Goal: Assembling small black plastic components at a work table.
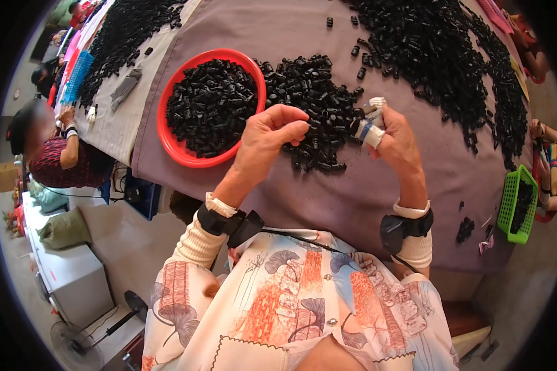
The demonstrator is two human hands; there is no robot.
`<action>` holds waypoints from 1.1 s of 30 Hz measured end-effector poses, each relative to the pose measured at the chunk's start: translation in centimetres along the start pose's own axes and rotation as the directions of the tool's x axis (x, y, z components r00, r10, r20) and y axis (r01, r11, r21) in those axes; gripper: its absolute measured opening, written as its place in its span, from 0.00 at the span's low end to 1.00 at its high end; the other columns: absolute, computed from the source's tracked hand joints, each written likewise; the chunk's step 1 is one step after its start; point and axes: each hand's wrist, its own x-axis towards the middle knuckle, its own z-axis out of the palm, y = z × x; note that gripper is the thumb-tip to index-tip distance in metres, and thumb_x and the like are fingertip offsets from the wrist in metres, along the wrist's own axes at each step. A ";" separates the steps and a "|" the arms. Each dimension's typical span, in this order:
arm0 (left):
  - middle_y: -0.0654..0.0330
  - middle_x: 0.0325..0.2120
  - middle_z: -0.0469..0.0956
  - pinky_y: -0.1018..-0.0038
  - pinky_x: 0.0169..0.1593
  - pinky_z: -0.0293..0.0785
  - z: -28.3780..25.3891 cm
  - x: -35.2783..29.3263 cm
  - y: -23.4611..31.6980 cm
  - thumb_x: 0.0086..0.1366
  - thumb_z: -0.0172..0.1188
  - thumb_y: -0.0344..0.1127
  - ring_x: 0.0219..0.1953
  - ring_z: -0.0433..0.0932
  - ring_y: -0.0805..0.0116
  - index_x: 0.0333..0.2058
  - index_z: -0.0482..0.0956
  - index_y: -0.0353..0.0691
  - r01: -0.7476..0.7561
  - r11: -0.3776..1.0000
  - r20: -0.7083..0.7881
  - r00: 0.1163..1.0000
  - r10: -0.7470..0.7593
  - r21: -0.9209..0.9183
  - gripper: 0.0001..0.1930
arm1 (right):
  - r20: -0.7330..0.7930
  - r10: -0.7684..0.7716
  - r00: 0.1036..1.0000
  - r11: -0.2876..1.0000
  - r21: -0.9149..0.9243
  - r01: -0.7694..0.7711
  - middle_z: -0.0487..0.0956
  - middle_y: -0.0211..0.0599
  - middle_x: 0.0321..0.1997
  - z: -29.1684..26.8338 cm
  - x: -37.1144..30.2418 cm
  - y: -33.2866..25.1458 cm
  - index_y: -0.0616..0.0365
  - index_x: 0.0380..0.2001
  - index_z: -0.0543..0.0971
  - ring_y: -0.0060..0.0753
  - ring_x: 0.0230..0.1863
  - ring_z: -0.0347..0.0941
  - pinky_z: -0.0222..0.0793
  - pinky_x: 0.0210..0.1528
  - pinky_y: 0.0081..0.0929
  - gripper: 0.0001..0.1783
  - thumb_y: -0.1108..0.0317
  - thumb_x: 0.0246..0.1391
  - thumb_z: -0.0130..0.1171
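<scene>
My left hand point(267, 137) is closed in a pinch, thumb against forefinger, over the near edge of a loose pile of small black cylindrical parts point(319, 83). Whatever sits between those fingertips is too small to make out. To the right of the pile, my right hand point(399, 139) grips one black cylindrical part point(355, 122) at its fingertips. White and grey cloth covers point(372, 131) wrap its thumb and finger. Left of the pile stands a red basin point(162, 117) full of the same black parts, its rim close to my left wrist.
A mauve cloth point(229, 185) covers the table. A larger heap of black parts point(439, 55) spreads at the far right. A green basket point(512, 207) stands by the right edge. At left, a co-worker point(62, 145) sits by another heap point(120, 43) and a blue basket point(78, 75).
</scene>
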 end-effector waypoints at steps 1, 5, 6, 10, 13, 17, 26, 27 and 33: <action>0.62 0.30 0.77 0.79 0.36 0.73 -0.2 -0.1 0.6 0.59 0.58 0.27 0.31 0.76 0.76 0.38 0.76 0.33 0.036 0.976 0.011 0.999 -0.035 -0.214 0.09 | 0.037 -0.024 0.999 0.998 0.066 0.021 0.68 0.21 0.18 0.6 0.0 -0.3 0.59 0.32 0.73 0.12 0.16 0.60 0.56 0.17 0.16 0.08 0.71 0.47 0.59; 0.62 0.29 0.77 0.79 0.36 0.74 -0.2 -0.7 2.3 0.60 0.58 0.28 0.31 0.76 0.76 0.41 0.75 0.33 0.066 0.852 0.059 0.997 -0.042 -0.519 0.10 | 0.138 -0.045 0.989 0.989 0.147 0.024 0.71 0.21 0.21 2.3 0.0 -1.8 0.59 0.34 0.73 0.10 0.20 0.62 0.59 0.21 0.13 0.11 0.70 0.47 0.61; 0.62 0.30 0.77 0.79 0.36 0.74 -0.2 -0.9 2.5 0.60 0.57 0.28 0.31 0.76 0.76 0.41 0.75 0.33 0.070 0.829 0.070 0.997 -0.038 -0.555 0.10 | 0.144 -0.052 0.988 0.989 0.144 0.031 0.71 0.21 0.21 2.6 0.0 -2.1 0.59 0.34 0.73 0.10 0.20 0.62 0.59 0.21 0.13 0.11 0.70 0.47 0.61; 0.61 0.30 0.77 0.79 0.38 0.74 -0.4 -1.4 3.1 0.60 0.57 0.27 0.31 0.76 0.76 0.41 0.75 0.32 0.033 0.835 0.063 0.998 0.002 -0.550 0.10 | 0.139 -0.167 0.976 0.970 0.203 0.137 0.74 0.22 0.24 4.0 -0.1 -3.6 0.60 0.35 0.73 0.11 0.24 0.64 0.64 0.27 0.14 0.12 0.72 0.46 0.62; 0.61 0.31 0.77 0.80 0.39 0.74 -0.5 -1.6 3.6 0.60 0.57 0.27 0.31 0.75 0.76 0.41 0.75 0.32 -0.030 0.855 0.031 0.998 0.054 -0.517 0.10 | 0.149 -0.157 0.976 0.974 0.186 0.128 0.74 0.23 0.25 4.3 -0.1 -4.1 0.60 0.35 0.73 0.10 0.24 0.65 0.64 0.28 0.14 0.12 0.73 0.46 0.61; 0.62 0.31 0.77 0.82 0.39 0.72 -0.5 -1.9 4.0 0.58 0.59 0.25 0.32 0.74 0.79 0.41 0.75 0.33 -0.110 0.912 -0.033 0.994 0.106 -0.395 0.11 | 0.135 -0.214 0.967 0.957 0.229 0.180 0.75 0.23 0.25 4.6 0.0 -4.1 0.60 0.36 0.74 0.10 0.23 0.65 0.63 0.25 0.12 0.11 0.74 0.47 0.59; 0.64 0.30 0.76 0.84 0.38 0.71 -0.3 -2.2 4.7 0.57 0.60 0.26 0.31 0.74 0.81 0.38 0.76 0.34 -0.122 0.954 -0.049 0.992 0.113 -0.275 0.09 | 0.137 -0.183 0.974 0.963 0.226 0.149 0.74 0.24 0.22 4.5 0.2 -4.2 0.59 0.37 0.74 0.11 0.17 0.63 0.59 0.18 0.12 0.09 0.75 0.49 0.56; 0.64 0.29 0.76 0.84 0.37 0.71 -0.3 -2.1 4.6 0.57 0.60 0.27 0.30 0.74 0.80 0.37 0.76 0.34 -0.107 0.946 -0.035 0.994 0.102 -0.307 0.08 | 0.146 -0.191 0.971 0.965 0.208 0.158 0.74 0.24 0.22 4.5 0.3 -4.4 0.59 0.36 0.74 0.11 0.17 0.63 0.59 0.18 0.13 0.09 0.75 0.49 0.56; 0.62 0.28 0.76 0.81 0.35 0.72 0.0 -1.8 4.3 0.59 0.58 0.30 0.28 0.75 0.76 0.34 0.75 0.35 0.050 0.875 0.018 0.999 -0.047 -0.482 0.06 | 0.145 -0.292 0.945 0.952 0.140 0.272 0.74 0.27 0.23 4.3 0.6 -4.0 0.61 0.36 0.73 0.15 0.19 0.64 0.61 0.20 0.17 0.10 0.78 0.47 0.54</action>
